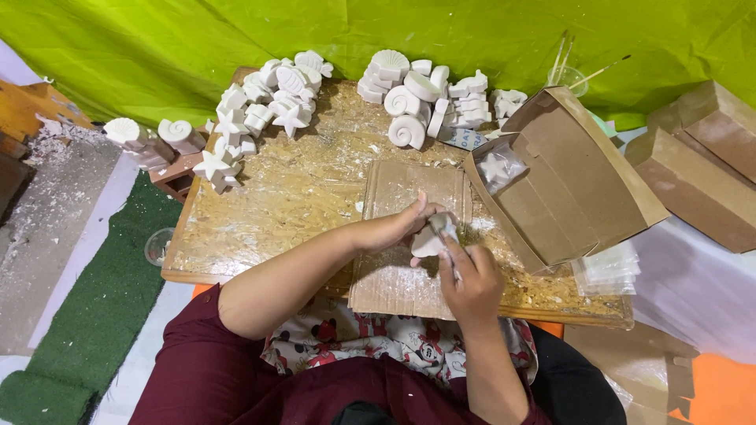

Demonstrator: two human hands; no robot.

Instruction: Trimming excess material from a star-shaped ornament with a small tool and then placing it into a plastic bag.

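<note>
Surface: chipboard worktable (291, 197), dusted with white powder, edged in orange at the near side.
Mat: flat sheet of brown cardboard (394, 275) lying on the table under both hands.
Backdrop: bright green plastic sheeting (197, 39) behind the table.
Floor: strip of green artificial turf (94, 315) to the left, beside a grey dusty patch.
Left hand (402, 224): curled shut around a small white plaster piece (429, 240), held just above the cardboard.
Right hand (472, 279): closed on a thin tool (447, 248), its tip touching the plaster piece.
Cast stock, left: heap of white stars and shells (260, 102); exact count cannot be told.
Cast stock, right: heap of white spiral and fan shells (417, 94); exact count cannot be told.
Side stand: two shell casts (153, 132) left of the table.
Boxes: one open brown carton (575, 181) on the table; two closed ones (701, 157) at right.
Brushes: three thin sticks in a clear cup (571, 75).
Bags: stack of clear plastic pouches (606, 271).
</note>
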